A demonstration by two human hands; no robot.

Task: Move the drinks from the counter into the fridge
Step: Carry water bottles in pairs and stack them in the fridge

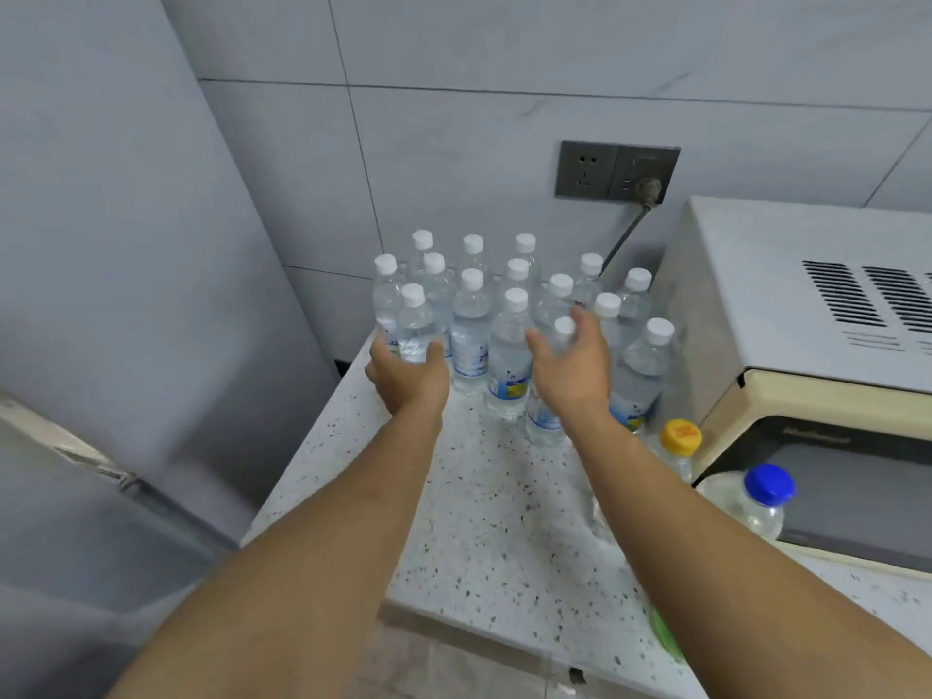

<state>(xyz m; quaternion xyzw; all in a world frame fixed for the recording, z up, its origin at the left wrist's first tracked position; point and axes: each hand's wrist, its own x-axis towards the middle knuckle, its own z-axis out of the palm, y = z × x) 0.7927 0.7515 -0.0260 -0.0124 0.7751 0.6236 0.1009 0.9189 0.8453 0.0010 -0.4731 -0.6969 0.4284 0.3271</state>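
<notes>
Both bare forearms are reaching forward over the speckled counter [484, 507] toward a cluster of white-capped water bottles [509, 355] that is standing upright at the counter's twelve o'clock end, against the tiled wall. The left hand [408, 375] is curling its fingers and thumb around the front-left bottle [416, 330], at about eleven o'clock in the group, gripping it low on the body. The right hand [572, 365] is spreading wide, thumb out to the left and fingers stretched forward, cupping around the near bottle [562, 340] at about five o'clock in the group; its fingers are not yet closing on it. The grey fridge [126, 295] is standing at nine o'clock, just beside the counter. A cream microwave [807, 345] is sitting at three o'clock, with a yellow-capped bottle [678, 446] and a blue-capped bottle [761, 502] standing in front of it. A wall socket [618, 170] is holding a plug at one o'clock.
</notes>
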